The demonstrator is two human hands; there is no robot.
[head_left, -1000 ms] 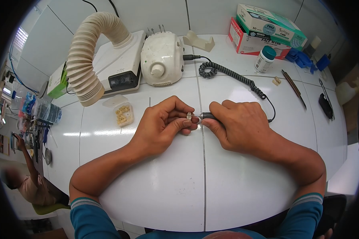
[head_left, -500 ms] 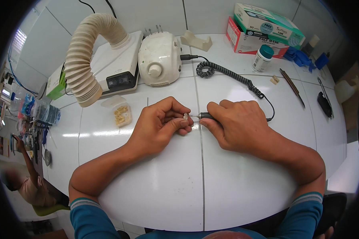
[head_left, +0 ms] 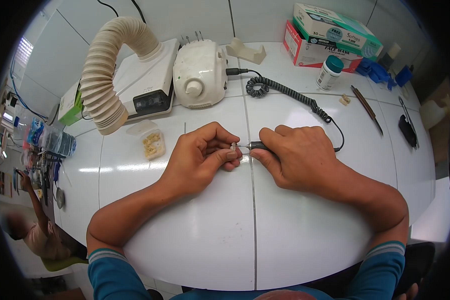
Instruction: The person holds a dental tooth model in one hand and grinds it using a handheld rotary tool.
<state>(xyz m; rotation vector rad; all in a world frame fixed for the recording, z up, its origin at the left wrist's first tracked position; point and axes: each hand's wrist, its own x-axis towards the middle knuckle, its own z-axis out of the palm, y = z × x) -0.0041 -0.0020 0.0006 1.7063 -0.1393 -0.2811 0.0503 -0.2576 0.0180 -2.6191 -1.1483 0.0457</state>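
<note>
Between the thumb and fingers of my left hand (head_left: 197,161) is a small whitish piece (head_left: 233,145), mostly covered by the fingertips, so its exact kind is unclear. My right hand (head_left: 302,157) is wrapped round a dark rotary handpiece (head_left: 258,145). Its thin metal bit points left and meets the small piece, or comes very close to it. From the handpiece a coiled black cord (head_left: 290,91) runs to a white control unit (head_left: 197,75) with a round knob. Left of my left hand stands an open clear plastic box (head_left: 158,151) holding several small yellowish pieces.
A ribbed suction hose (head_left: 97,75) arches from a white machine (head_left: 145,82) at back left. Mask boxes (head_left: 330,37), a green-capped bottle (head_left: 329,73), a brown-handled knife (head_left: 366,109) and tweezers (head_left: 408,120) lie right. Another person (head_left: 40,230) sits far left.
Both hands keep almost the same pose, with only a very slight shift at the fingertips and the bit. Nothing else on the table has visibly moved.
</note>
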